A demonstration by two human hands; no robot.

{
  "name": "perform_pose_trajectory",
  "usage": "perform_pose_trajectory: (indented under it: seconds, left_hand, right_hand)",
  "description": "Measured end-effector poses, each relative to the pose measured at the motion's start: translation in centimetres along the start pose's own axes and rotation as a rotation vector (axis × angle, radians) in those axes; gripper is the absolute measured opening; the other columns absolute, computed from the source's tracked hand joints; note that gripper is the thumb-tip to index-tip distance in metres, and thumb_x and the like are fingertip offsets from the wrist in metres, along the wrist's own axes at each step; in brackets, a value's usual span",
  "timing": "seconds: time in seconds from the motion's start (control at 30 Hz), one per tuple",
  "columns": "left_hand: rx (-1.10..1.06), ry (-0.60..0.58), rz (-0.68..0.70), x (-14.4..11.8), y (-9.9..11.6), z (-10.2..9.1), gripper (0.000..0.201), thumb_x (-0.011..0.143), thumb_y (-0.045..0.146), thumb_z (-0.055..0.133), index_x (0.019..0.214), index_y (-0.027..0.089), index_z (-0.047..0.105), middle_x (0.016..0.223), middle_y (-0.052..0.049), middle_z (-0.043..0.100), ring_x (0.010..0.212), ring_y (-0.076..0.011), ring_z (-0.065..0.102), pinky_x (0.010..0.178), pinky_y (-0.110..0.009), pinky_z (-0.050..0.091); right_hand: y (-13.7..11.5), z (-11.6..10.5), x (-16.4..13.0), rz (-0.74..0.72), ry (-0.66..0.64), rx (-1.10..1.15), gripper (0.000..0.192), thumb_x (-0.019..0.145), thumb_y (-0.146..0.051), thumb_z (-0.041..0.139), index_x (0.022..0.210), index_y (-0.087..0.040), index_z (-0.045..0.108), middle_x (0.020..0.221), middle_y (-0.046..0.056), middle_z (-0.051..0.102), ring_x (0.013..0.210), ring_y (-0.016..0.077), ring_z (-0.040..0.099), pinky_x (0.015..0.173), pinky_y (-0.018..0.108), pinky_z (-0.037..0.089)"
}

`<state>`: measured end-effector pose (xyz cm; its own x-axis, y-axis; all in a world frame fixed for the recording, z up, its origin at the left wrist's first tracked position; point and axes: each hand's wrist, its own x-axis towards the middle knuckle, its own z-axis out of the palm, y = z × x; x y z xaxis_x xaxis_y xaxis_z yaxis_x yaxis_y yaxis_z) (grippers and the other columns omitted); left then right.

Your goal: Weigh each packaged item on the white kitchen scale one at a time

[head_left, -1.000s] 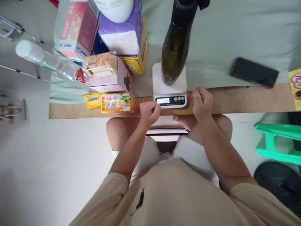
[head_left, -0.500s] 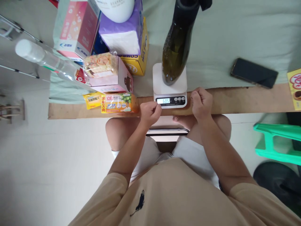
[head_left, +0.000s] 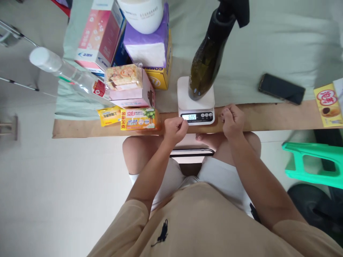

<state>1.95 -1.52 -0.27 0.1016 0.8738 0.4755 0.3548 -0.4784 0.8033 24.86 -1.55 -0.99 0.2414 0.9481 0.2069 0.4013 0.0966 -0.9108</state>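
A white kitchen scale (head_left: 183, 98) sits at the table's front edge, its lit display reading 605. On its platform stands a dark green bottle (head_left: 205, 66) with a black neck and a black top that runs out of view. My left hand (head_left: 175, 130) is closed in a fist at the table edge, by the scale's lower left corner. On the other side, a little apart from the scale, my right hand (head_left: 232, 120) is also curled into a fist. Nothing shows in either hand, and neither touches the bottle.
Left of the scale are an orange soap pack (head_left: 140, 119), a yellow packet (head_left: 109, 116), a clear bottle (head_left: 80, 80), a purple tissue pack (head_left: 147, 50) and several boxes. To the right lie a phone (head_left: 282, 89) and a yellow snack box (head_left: 328, 105). A green stool (head_left: 297, 160) stands below.
My view has shifted slightly, so the left-hand things sit a little further right and the snack box shows more fully. Both fists stay beside the scale, which still reads 605.
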Motion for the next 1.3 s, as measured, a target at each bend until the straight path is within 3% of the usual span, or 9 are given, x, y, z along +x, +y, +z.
perform_pose_trajectory:
  seconds: [0.2, 0.33, 0.43, 0.53, 0.63, 0.77, 0.97, 1.2, 1.3]
  left_hand:
    - [-0.060, -0.007, 0.010, 0.1, 0.0, -0.1, 0.047, 0.085, 0.017, 0.057, 0.053, 0.016, 0.023, 0.048, 0.006, 0.019, 0.046, -0.0035, 0.019, 0.049, -0.027, 0.016]
    - [-0.101, 0.022, -0.052, -0.5, 0.6, -0.4, 0.047, 0.091, 0.019, 0.053, 0.055, 0.017, 0.022, 0.049, 0.005, 0.019, 0.047, -0.0038, 0.020, 0.050, -0.026, 0.017]
    - [-0.141, 0.034, -0.123, -1.1, 1.2, -0.6, 0.048, 0.094, 0.021, 0.051, 0.055, 0.016, 0.022, 0.049, 0.005, 0.020, 0.047, -0.0038, 0.022, 0.050, -0.025, 0.019]
    - [-0.142, 0.023, -0.146, -1.6, 1.5, -0.6, 0.049, 0.092, 0.022, 0.052, 0.053, 0.016, 0.022, 0.049, 0.004, 0.020, 0.047, -0.0035, 0.021, 0.050, -0.025, 0.018]
    - [-0.128, 0.020, -0.140, -1.7, 1.3, -0.4, 0.048, 0.091, 0.021, 0.052, 0.054, 0.016, 0.021, 0.050, 0.004, 0.019, 0.047, -0.0034, 0.020, 0.049, -0.025, 0.017]
    - [-0.111, 0.000, -0.123, -1.6, 1.0, -0.2, 0.049, 0.089, 0.022, 0.054, 0.053, 0.016, 0.022, 0.048, 0.004, 0.019, 0.046, -0.0032, 0.021, 0.048, -0.025, 0.016]
    - [-0.086, -0.014, -0.125, -1.7, 0.8, 0.0, 0.050, 0.090, 0.021, 0.054, 0.053, 0.016, 0.022, 0.048, 0.004, 0.019, 0.046, -0.0035, 0.021, 0.049, -0.026, 0.017]
    - [-0.058, -0.033, -0.113, -1.7, 0.9, -0.2, 0.049, 0.090, 0.022, 0.054, 0.052, 0.016, 0.023, 0.047, 0.004, 0.020, 0.045, -0.0036, 0.022, 0.049, -0.026, 0.018]
    - [-0.056, -0.031, -0.110, -1.7, 1.0, -0.4, 0.048, 0.090, 0.020, 0.053, 0.052, 0.016, 0.023, 0.047, 0.004, 0.021, 0.045, -0.0034, 0.022, 0.049, -0.025, 0.018]
  right_hand:
    - [-0.8, 0.6, 0.2, 0.012, 0.081, -0.044, 0.031, 0.094, -0.047, 0.052, 0.075, -0.021, 0.053, 0.064, 0.000, 0.047, 0.062, 0.0128, 0.044, 0.062, 0.030, 0.038]
    - [-3.1, 1.1, 0.8, -0.087, 0.179, -0.050, 0.023, 0.093, -0.045, 0.050, 0.090, -0.023, 0.055, 0.085, 0.005, 0.057, 0.079, 0.0163, 0.055, 0.077, 0.033, 0.049]
    - [-5.2, 1.6, 1.8, -0.161, 0.130, -0.030, 0.023, 0.093, -0.042, 0.051, 0.108, -0.026, 0.053, 0.110, 0.008, 0.059, 0.106, 0.0200, 0.061, 0.094, 0.038, 0.053]
    - [-6.9, 2.3, 3.6, -0.154, 0.045, -0.015, 0.040, 0.089, -0.042, 0.057, 0.125, -0.032, 0.044, 0.135, 0.006, 0.054, 0.127, 0.0212, 0.058, 0.102, 0.040, 0.054]
    - [-8.4, 3.4, 5.8, -0.157, -0.052, 0.024, 0.059, 0.085, -0.040, 0.063, 0.136, -0.032, 0.035, 0.150, 0.005, 0.046, 0.134, 0.0193, 0.054, 0.109, 0.038, 0.053]
    - [-10.5, 5.0, 8.0, -0.237, -0.129, 0.012, 0.073, 0.079, -0.029, 0.070, 0.138, -0.020, 0.029, 0.142, 0.007, 0.053, 0.125, 0.0141, 0.056, 0.118, 0.034, 0.048]
    - [-12.2, 6.6, 7.5, -0.115, -0.013, -0.082, 0.078, 0.073, -0.013, 0.074, 0.136, -0.021, 0.030, 0.138, 0.001, 0.059, 0.120, 0.0127, 0.058, 0.116, 0.034, 0.049]
    - [-10.5, 6.7, 7.5, -0.050, 0.065, 0.081, 0.082, 0.072, -0.018, 0.081, 0.140, -0.023, 0.035, 0.128, -0.003, 0.065, 0.115, 0.0121, 0.060, 0.115, 0.037, 0.053]
    - [-8.7, 4.5, 8.5, -0.100, 0.149, 0.214, 0.082, 0.071, -0.022, 0.082, 0.138, -0.018, 0.035, 0.124, 0.000, 0.063, 0.114, 0.0131, 0.063, 0.113, 0.038, 0.055]
